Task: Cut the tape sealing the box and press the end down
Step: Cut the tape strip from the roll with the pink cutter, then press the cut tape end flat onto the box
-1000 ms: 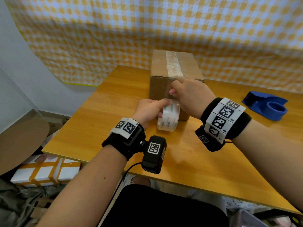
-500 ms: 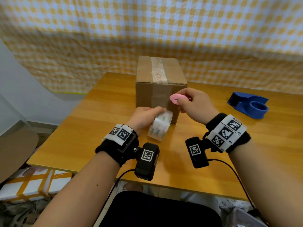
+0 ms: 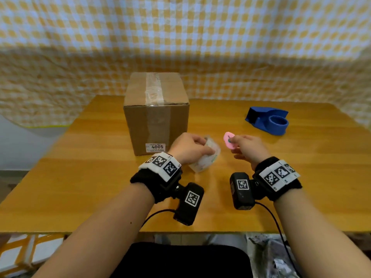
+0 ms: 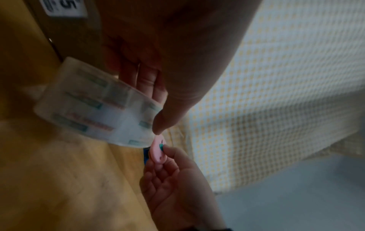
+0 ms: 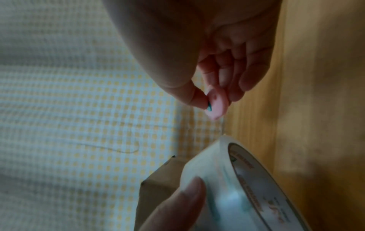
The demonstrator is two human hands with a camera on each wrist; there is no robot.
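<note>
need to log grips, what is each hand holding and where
Left hand grips the tape roll around its rim; right hand pinches the pink cutter at its lower end.

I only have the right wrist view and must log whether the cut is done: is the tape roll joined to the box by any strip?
Observer: No strip shows between them in the head view; the left hand holds the tape roll apart from the cardboard box.
Operator: Does tape run down the front?
Observer: Yes, the tape strip crosses the top and continues down the front face toward the 4005 label.
Operator: Anything beyond my hand?
Observer: A blue tape dispenser stands on the table, past the right hand and its pink cutter.
</note>
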